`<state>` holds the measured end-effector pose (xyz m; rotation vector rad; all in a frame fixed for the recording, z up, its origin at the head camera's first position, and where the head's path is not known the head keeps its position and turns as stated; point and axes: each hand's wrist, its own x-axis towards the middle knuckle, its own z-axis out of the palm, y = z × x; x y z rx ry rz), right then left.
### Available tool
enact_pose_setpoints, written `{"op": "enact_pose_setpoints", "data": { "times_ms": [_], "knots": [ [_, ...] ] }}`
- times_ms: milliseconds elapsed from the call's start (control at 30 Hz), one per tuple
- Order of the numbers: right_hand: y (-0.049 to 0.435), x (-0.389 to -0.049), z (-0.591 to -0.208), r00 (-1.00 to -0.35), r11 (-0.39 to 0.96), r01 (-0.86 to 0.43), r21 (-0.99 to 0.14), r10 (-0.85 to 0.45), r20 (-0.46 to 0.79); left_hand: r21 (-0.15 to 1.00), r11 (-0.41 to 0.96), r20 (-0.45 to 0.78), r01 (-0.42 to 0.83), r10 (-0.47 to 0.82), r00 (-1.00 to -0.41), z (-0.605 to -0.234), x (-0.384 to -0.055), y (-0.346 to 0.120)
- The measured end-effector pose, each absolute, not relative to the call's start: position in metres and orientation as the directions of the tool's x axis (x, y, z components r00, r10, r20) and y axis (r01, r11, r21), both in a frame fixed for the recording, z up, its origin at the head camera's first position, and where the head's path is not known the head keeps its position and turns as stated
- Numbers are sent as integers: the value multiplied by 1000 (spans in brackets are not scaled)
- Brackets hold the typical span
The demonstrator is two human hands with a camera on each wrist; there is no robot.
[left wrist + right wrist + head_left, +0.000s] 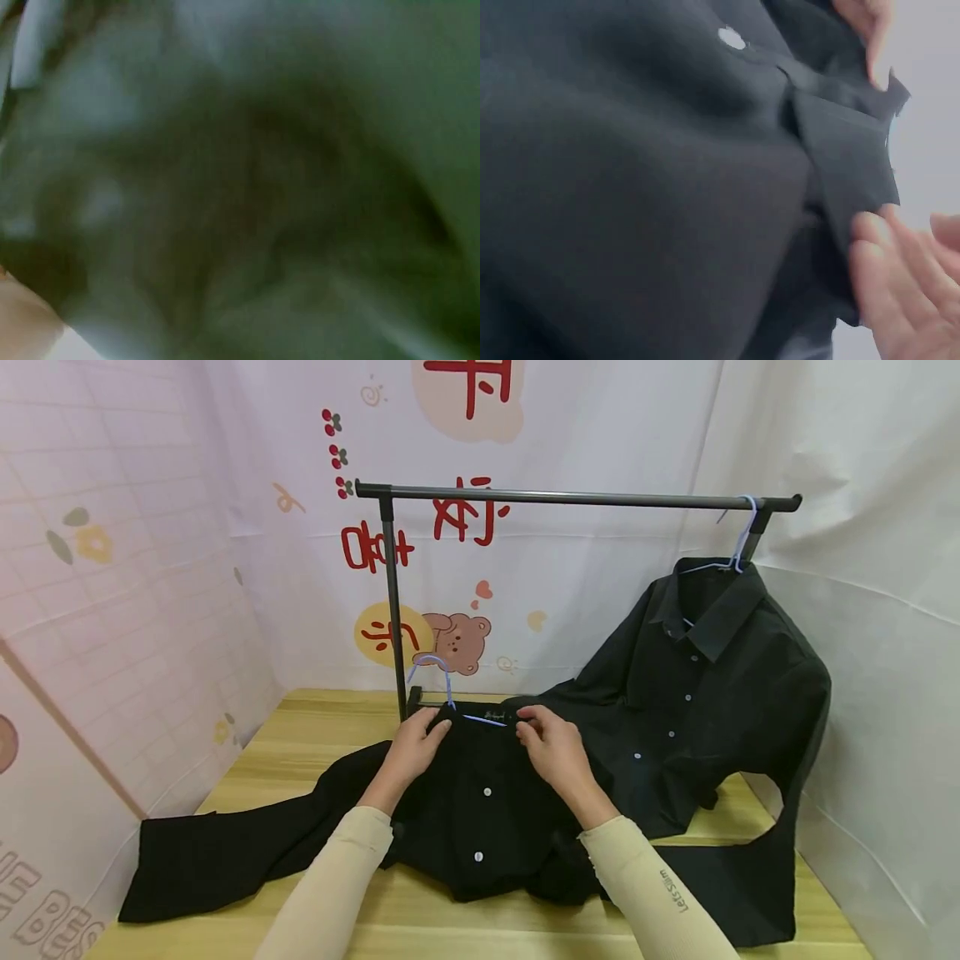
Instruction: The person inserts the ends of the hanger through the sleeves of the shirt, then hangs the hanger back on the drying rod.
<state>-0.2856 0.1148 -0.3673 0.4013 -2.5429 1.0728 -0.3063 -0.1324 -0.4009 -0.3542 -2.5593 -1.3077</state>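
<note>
A black button-up shirt (491,827) lies on the table, its collar at the far end and a purple hanger (448,681) in its neck, hook up. With thumb and fingers my left hand (411,747) pinches the left side of this collar. My right hand (557,747) is at the collar's other side; in the right wrist view its fingers (877,262) touch the collar flap (847,157), thumb held apart. Dark, blurred cloth (247,187) fills most of the left wrist view.
A dark metal rack (562,497) stands behind the shirt. From its right end a second black shirt (720,685) hangs on another purple hanger (738,547), its lower part resting on the wooden table (322,718). Printed curtains (600,602) enclose the back and sides.
</note>
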Motion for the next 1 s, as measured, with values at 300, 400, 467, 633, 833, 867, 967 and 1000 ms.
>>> {"op": "enact_pose_setpoints", "data": {
  "times_ms": [300, 400, 467, 633, 833, 867, 967, 1000],
  "knots": [
    [154, -292, -379, -938, 805, -322, -497, -201, 283, 843, 476, 223, 250, 114, -968, -397, -304, -152],
    [149, -296, -381, -922, 793, -372, -482, -257, 290, 849, 462, 218, 257, 136, -966, -396, -304, -148],
    [142, -297, -382, -913, 786, -390, -479, -263, 312, 848, 463, 221, 257, 133, -966, -396, -304, -145],
    [127, -300, -387, -903, 807, -396, -439, -255, 346, 864, 449, 207, 230, 100, -973, -397, -303, -145],
    [116, -300, -389, -878, 821, -426, -379, -275, 392, 848, 470, 197, 245, 149, -969, -397, -303, -143],
    [116, -299, -388, -873, 820, -431, -376, -273, 405, 843, 478, 199, 248, 151, -968, -397, -303, -144],
    [120, -299, -385, -871, 812, -421, -404, -239, 428, 827, 503, 208, 253, 144, -967, -398, -306, -150],
    [123, -300, -385, -878, 804, -410, -430, -219, 426, 821, 511, 213, 254, 139, -967, -398, -307, -155]
  ]
}}
